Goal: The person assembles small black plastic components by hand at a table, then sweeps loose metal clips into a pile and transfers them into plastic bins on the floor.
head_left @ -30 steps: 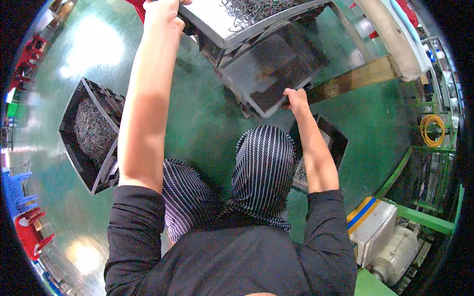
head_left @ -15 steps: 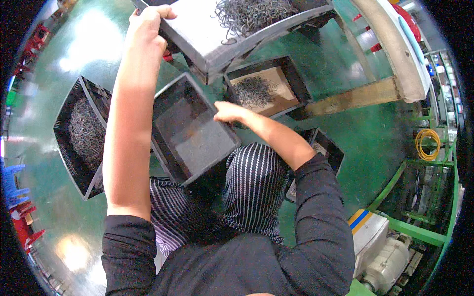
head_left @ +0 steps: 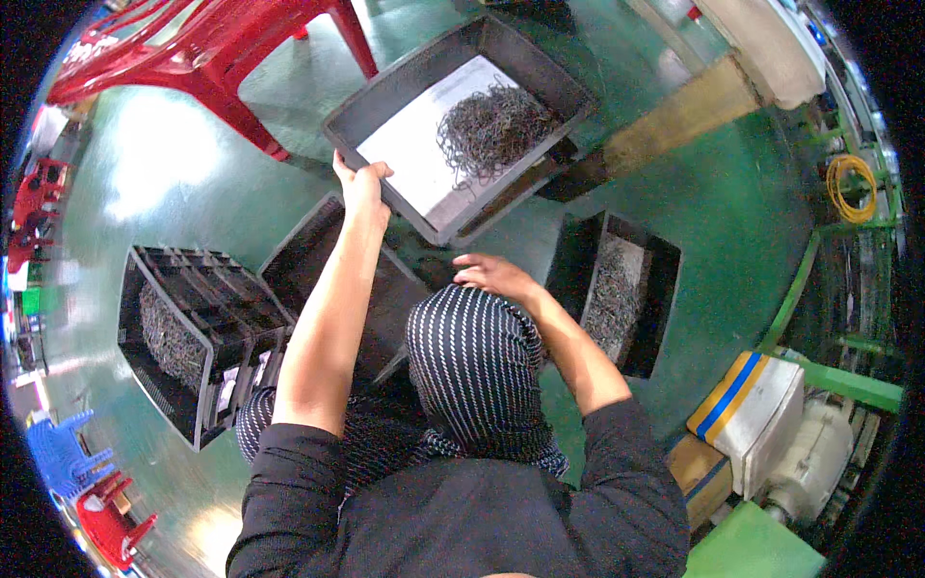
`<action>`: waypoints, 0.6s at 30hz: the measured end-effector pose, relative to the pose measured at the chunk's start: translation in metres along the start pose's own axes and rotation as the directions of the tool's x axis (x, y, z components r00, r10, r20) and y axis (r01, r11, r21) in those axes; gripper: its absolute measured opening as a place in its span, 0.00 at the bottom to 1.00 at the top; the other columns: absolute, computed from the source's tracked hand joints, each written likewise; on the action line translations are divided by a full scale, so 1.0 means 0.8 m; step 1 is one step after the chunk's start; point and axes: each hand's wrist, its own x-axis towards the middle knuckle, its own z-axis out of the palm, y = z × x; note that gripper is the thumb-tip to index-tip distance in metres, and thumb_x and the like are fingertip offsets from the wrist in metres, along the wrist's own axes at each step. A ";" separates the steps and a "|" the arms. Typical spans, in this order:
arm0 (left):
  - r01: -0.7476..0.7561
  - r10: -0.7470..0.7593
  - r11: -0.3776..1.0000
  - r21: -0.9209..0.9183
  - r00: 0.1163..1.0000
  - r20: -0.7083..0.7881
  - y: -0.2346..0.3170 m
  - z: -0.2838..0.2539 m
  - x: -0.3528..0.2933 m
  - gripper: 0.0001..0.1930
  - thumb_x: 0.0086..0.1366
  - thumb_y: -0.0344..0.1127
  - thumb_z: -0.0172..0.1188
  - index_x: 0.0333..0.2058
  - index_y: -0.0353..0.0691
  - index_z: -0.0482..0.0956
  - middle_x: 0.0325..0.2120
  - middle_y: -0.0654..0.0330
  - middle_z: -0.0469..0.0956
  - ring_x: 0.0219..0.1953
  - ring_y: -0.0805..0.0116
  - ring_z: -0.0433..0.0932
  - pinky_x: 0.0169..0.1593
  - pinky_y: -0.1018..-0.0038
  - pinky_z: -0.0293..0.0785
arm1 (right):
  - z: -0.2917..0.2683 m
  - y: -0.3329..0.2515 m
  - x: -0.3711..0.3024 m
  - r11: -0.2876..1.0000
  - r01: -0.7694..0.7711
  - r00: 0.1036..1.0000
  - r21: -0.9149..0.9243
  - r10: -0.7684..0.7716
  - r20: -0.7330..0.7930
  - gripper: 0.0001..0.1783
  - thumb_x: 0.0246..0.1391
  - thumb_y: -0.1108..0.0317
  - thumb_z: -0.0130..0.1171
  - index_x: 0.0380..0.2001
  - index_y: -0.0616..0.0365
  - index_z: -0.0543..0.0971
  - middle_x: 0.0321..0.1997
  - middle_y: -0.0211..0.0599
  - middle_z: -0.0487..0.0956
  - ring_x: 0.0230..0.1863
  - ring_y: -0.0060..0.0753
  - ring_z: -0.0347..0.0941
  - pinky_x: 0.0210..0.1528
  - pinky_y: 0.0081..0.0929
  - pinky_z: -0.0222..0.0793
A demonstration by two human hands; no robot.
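Observation:
My left hand [head_left: 362, 183] is closed on the near-left rim of a dark grey plastic crate [head_left: 390, 93]. A white sheet [head_left: 400, 135] lines that crate, and a tangled heap of dark bent wire pieces [head_left: 493, 130] lies on it. Beneath its right side another dark crate [head_left: 515, 200] shows in part. My right hand [head_left: 496, 276] hovers just above my striped knee, fingers stretched out and holding nothing visible. Under my left forearm stands a second dark crate [head_left: 400, 279], partly hidden by the arm and my leg.
On the left, a black crate [head_left: 202, 424] holds more wire pieces. To the right, another dark crate [head_left: 665, 308] contains small grey parts. A red plastic chair [head_left: 217, 82] stands at the far left. A wooden beam [head_left: 679, 116] and green machine frame [head_left: 848, 380] lie on the right.
The wire-filled crate has come down from the top, over the crate that held cardboard and wire. My right hand has let go of the second crate's rim. The view has shifted; a red chair now shows.

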 end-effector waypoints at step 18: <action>-0.094 0.094 0.991 0.093 0.996 0.007 -0.117 0.001 0.066 0.45 0.40 0.16 0.48 0.60 0.46 0.45 0.47 0.58 0.64 0.42 0.64 0.66 0.47 0.69 0.64 | -0.113 0.130 -0.286 0.590 -0.807 -0.247 -0.026 -0.377 -0.892 0.42 0.37 0.70 0.62 0.57 0.59 0.56 0.56 0.55 0.61 0.59 0.53 0.54 0.59 0.40 0.51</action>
